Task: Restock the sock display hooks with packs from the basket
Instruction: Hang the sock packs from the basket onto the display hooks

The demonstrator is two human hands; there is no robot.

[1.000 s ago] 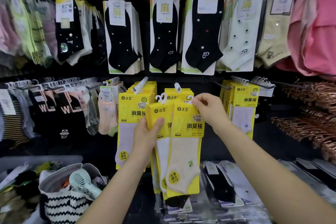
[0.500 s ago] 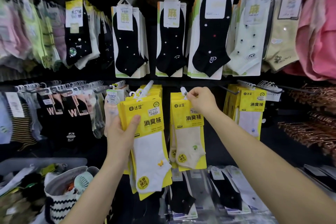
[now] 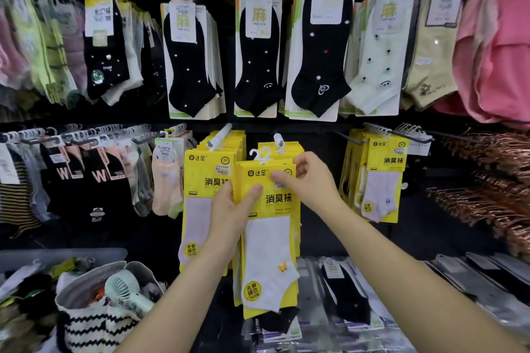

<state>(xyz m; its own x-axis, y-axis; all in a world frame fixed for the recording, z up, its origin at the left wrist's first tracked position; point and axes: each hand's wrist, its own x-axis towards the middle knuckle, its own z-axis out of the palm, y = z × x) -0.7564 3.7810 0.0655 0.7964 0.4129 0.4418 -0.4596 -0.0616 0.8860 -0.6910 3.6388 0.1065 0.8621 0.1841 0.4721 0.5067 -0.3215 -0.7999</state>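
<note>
My left hand [image 3: 232, 212] grips a small stack of yellow sock packs [image 3: 269, 241] with white socks, thumb on the front card. My right hand [image 3: 309, 180] pinches the top right corner of the front pack, just under its white hanger hooks [image 3: 262, 155]. The stack is held in front of the middle display hook [image 3: 278, 141], which carries more yellow packs behind. A second display hook [image 3: 220, 136] to the left holds a full row of the same yellow packs [image 3: 200, 180]. The striped basket [image 3: 94, 321] sits at the lower left.
Black and pale sock cards hang in the upper row [image 3: 258, 57]. Another yellow pack group [image 3: 381, 178] hangs to the right, copper hangers [image 3: 487, 195] beyond it. Dark socks hang on rails at left [image 3: 86, 175]. A mint hand fan [image 3: 126, 292] lies in the basket. Flat packs lie below [image 3: 344, 295].
My right hand left the pack it hung on the middle hook and came down to the stack. My left hand shifted the stack right, in front of that hook.
</note>
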